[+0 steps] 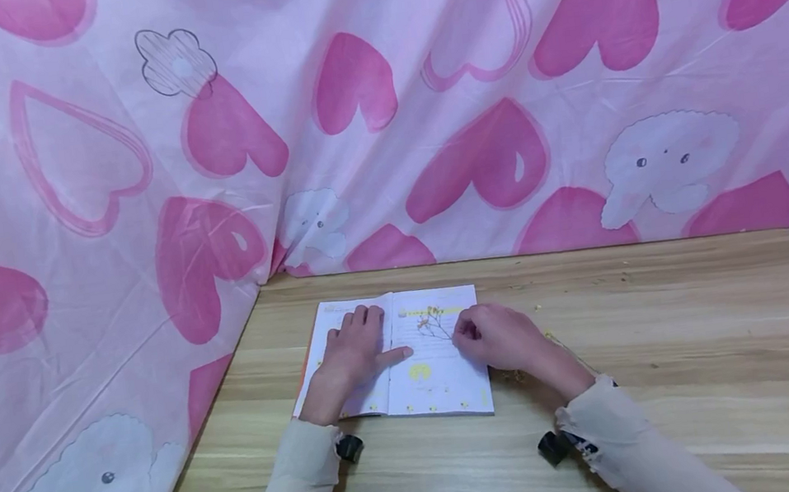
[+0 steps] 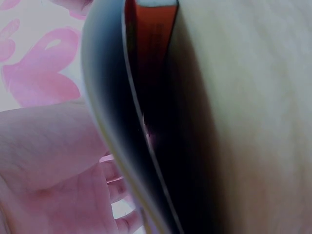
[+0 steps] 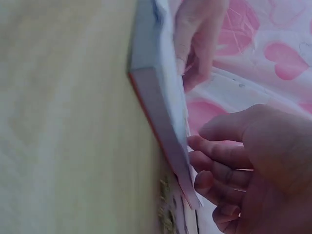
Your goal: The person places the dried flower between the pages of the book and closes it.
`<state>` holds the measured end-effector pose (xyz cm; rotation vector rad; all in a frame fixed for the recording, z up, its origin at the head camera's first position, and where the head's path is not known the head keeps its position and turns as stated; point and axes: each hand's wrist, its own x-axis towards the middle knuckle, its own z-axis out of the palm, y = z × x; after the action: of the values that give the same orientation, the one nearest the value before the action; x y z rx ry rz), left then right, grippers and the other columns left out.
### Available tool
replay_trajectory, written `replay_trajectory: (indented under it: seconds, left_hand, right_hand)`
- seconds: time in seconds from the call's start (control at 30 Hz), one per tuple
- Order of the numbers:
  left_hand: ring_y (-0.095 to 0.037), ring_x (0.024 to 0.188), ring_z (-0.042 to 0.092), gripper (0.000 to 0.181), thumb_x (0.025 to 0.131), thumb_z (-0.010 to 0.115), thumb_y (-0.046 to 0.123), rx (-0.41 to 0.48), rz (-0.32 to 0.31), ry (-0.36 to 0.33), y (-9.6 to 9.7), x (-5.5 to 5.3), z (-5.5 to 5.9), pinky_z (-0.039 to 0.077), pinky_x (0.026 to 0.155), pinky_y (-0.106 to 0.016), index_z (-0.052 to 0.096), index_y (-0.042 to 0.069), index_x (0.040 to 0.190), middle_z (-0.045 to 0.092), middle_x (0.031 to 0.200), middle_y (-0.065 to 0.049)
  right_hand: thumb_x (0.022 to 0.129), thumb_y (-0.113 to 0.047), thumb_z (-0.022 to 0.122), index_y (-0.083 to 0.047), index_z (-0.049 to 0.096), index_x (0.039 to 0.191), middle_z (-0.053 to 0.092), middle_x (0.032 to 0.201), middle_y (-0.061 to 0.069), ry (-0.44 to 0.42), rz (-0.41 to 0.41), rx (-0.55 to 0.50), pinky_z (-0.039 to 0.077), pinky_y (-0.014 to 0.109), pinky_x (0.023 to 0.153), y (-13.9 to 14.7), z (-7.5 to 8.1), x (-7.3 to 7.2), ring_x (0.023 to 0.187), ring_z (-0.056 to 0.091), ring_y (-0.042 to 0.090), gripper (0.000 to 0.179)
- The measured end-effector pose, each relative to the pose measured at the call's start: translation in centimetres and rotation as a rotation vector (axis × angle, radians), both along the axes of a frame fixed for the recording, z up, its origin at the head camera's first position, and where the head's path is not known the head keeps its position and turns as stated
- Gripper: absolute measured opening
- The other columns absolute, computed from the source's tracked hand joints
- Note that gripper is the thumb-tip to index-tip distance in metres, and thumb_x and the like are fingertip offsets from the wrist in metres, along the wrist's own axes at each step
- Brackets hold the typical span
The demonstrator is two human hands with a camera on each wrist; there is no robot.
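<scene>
An open book (image 1: 451, 388) with white, yellow-printed pages lies on the wooden table. My left hand (image 1: 356, 351) rests on its left page, fingers fairly straight, thumb stretched across the fold onto the right page. Over the right page, my right hand (image 1: 499, 336) pinches the stem of a small dried flower sprig (image 1: 433, 322), whose thin branches spread toward the book's middle. In the right wrist view the right hand (image 3: 273, 161) has its fingers bent beside the book's edge (image 3: 165, 107); the sprig is hidden there. The left wrist view shows the left palm (image 2: 58, 195) behind the curved pages.
More dried stems (image 1: 565, 344) lie on the table (image 1: 713, 337) beneath the right forearm, partly hidden by it. Tiny flower bits (image 1: 537, 308) are scattered to the right of the book. A pink heart-patterned cloth (image 1: 353, 160) hangs along the back and left edges.
</scene>
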<state>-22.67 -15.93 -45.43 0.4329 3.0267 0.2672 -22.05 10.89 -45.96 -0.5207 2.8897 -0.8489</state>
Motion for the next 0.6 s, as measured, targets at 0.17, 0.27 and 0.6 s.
replay_trajectory:
  seconds: [0.17, 0.27, 0.6]
  left_hand:
    - [-0.034, 0.125, 0.056, 0.08, 0.092, 0.077, 0.066, 0.008, 0.003, -0.009, 0.0, -0.1, -0.1, 0.05, 0.097, -0.059, 0.05, 0.011, 0.143, 0.057, 0.136, -0.014]
    - [-0.034, 0.127, 0.056, 0.081, 0.092, 0.077, 0.066, 0.002, 0.001, -0.014, 0.1, -0.1, -0.1, 0.05, 0.099, -0.059, 0.05, 0.011, 0.145, 0.057, 0.138, -0.014]
    - [-0.037, 0.148, 0.049, 0.083, 0.096, 0.075, 0.063, -0.008, 0.036, -0.057, 0.8, 0.4, 0.5, 0.044, 0.116, -0.062, 0.048, 0.007, 0.151, 0.049, 0.161, -0.017]
  right_hand:
    - [0.103, -0.018, 0.066, -0.011, 0.071, 0.135, 0.071, 0.128, 0.006, 0.107, -0.018, 0.037, 0.061, 0.046, 0.087, 1.3, -0.3, -0.5, 0.107, 0.07, 0.023, 0.033]
    - [0.106, -0.018, 0.064, -0.009, 0.056, 0.156, 0.057, 0.159, 0.011, 0.114, -0.005, 0.059, 0.055, 0.058, 0.111, 2.0, -0.5, -0.7, 0.142, 0.06, 0.033, 0.052]
    - [0.11, -0.033, 0.059, -0.013, 0.046, 0.165, 0.04, 0.174, 0.01, -0.001, 0.014, 0.109, 0.042, 0.068, 0.12, 2.7, -0.9, -0.9, 0.161, 0.039, 0.036, 0.059]
